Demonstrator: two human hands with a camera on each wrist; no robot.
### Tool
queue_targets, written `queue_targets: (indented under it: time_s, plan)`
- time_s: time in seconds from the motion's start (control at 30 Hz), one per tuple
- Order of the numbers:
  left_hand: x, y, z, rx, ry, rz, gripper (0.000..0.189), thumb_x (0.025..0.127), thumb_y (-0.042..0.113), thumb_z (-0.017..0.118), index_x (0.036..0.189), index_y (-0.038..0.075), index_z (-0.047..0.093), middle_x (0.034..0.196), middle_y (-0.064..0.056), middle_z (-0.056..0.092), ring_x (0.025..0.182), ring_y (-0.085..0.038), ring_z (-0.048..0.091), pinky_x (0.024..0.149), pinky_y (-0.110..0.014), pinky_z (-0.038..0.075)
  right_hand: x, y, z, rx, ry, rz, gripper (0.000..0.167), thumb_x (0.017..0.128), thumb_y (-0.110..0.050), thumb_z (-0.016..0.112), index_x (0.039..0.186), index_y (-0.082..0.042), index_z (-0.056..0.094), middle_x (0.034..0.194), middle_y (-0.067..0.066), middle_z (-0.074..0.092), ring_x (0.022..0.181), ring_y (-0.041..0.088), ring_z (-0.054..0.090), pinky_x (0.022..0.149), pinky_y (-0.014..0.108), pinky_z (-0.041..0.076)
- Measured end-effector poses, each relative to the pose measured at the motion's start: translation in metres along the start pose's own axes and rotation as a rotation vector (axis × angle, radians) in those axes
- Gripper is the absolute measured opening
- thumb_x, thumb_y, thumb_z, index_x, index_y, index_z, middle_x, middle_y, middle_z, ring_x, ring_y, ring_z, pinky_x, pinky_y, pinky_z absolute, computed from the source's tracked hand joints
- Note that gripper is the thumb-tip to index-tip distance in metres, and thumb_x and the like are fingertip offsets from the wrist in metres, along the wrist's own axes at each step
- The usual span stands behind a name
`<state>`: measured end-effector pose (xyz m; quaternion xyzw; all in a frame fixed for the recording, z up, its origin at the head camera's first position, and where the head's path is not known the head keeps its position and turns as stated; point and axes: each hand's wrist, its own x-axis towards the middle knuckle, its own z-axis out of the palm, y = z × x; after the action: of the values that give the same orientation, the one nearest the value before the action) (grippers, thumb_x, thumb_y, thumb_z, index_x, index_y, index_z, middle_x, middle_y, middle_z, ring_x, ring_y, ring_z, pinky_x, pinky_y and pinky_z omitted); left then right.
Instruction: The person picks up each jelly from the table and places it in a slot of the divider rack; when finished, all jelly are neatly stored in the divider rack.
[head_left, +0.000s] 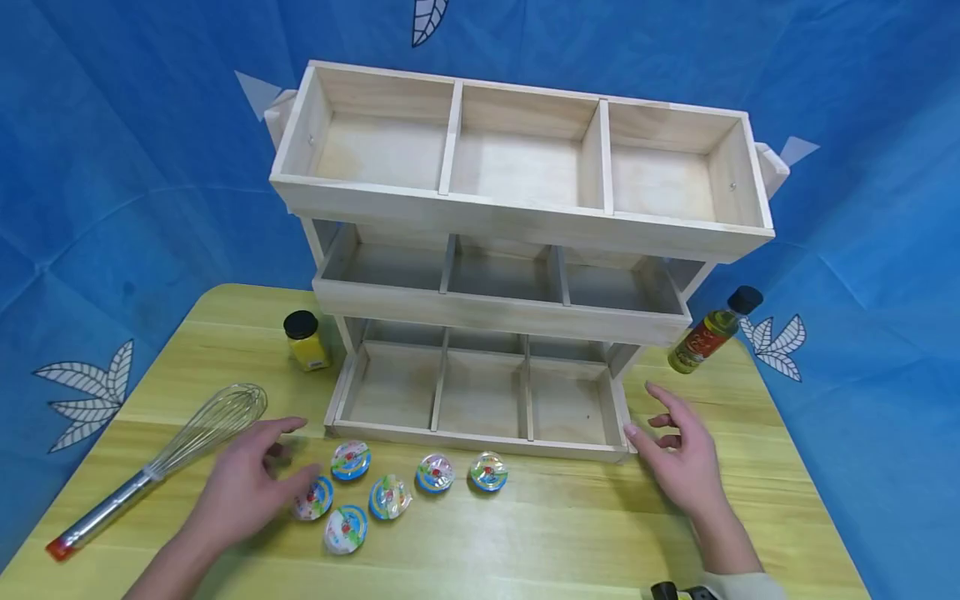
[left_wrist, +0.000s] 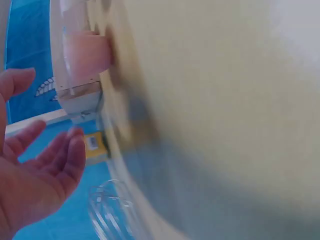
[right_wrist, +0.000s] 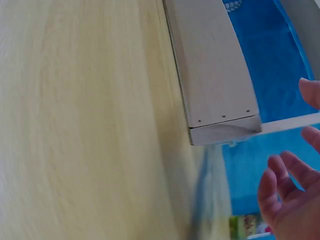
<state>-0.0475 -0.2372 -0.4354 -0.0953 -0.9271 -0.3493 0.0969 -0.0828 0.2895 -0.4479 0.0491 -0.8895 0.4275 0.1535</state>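
Note:
My left hand (head_left: 251,479) hovers over the left of the table with fingers loosely bent and nothing in them. Its thumb overlaps the leftmost of several small sealed jelly cups (head_left: 312,498) with blue rims and printed lids. In the left wrist view a blurred pinkish cup (left_wrist: 87,56) sits beyond the fingers. The right hand (head_left: 681,454) holds nothing either, its fingers spread and relaxed. Its thumb tip is right at the front right corner of a three-tier wooden rack (head_left: 480,445). From the right wrist, that rack's corner (right_wrist: 225,134) appears beside the fingers.
Each rack tier has three compartments. A wire whisk (head_left: 161,462) lies left of my left hand. Behind it stands a yellow jar (head_left: 307,342) with a black lid. An oil bottle (head_left: 705,337) stands right of the rack. Blue cloth (head_left: 150,108) hangs behind the table.

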Motion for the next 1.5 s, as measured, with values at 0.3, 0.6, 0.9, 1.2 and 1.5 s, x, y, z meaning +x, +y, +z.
queue_targets:
  time_s: [0.3,0.6,0.9,1.2,1.5]
  plan:
    - [-0.003,-0.015,0.006,-0.250,-0.195,-0.087,0.056,0.075,0.018,0.089,0.124,0.006,0.065,0.113,-0.009,0.067,0.085,-0.018,0.062,0.065,-0.027,0.054,-0.002,0.015,0.006,0.405,-0.069,0.148,0.047,0.092,0.003,0.067,0.138,0.004,0.054,0.132,0.005,0.055,0.090,0.012,0.057,0.069,0.019,0.050]
    - [0.002,-0.023,0.004,-0.440,-0.360,-0.126,0.060,0.075,0.014,0.088,0.126,-0.001,0.060,0.116,-0.015,0.062,0.088,-0.019,0.060,0.068,-0.028,0.055,-0.001,0.021,0.007,0.586,-0.164,0.213,0.049,0.090,0.010,0.064,0.137,0.010,0.049,0.125,0.012,0.053,0.090,0.012,0.057,0.067,0.024,0.056]
    - [-0.007,-0.035,0.007,-0.597,-0.483,-0.004,0.057,0.075,0.006,0.086,0.124,-0.001,0.059,0.120,-0.020,0.061,0.100,-0.020,0.062,0.075,-0.029,0.055,0.000,0.022,0.008,0.623,-0.178,0.221,0.051,0.085,0.015,0.067,0.134,0.006,0.055,0.113,0.016,0.054,0.090,0.016,0.059,0.069,0.025,0.056]
    - [-0.011,-0.035,0.010,-0.541,-0.486,0.001,0.056,0.072,0.010,0.088,0.121,0.007,0.062,0.113,-0.011,0.064,0.085,-0.019,0.058,0.068,-0.029,0.051,0.000,0.029,0.010,0.595,-0.207,0.237,0.051,0.082,0.016,0.068,0.132,0.010,0.055,0.119,0.007,0.056,0.090,0.015,0.058,0.070,0.024,0.056]
    - [-0.014,-0.034,0.011,-0.454,-0.432,-0.005,0.054,0.069,0.013,0.090,0.115,0.008,0.064,0.104,-0.004,0.064,0.084,-0.017,0.057,0.070,-0.028,0.051,0.000,0.033,0.011,0.586,-0.210,0.259,0.051,0.083,0.014,0.069,0.132,0.008,0.055,0.116,0.006,0.057,0.091,0.015,0.061,0.072,0.025,0.056]
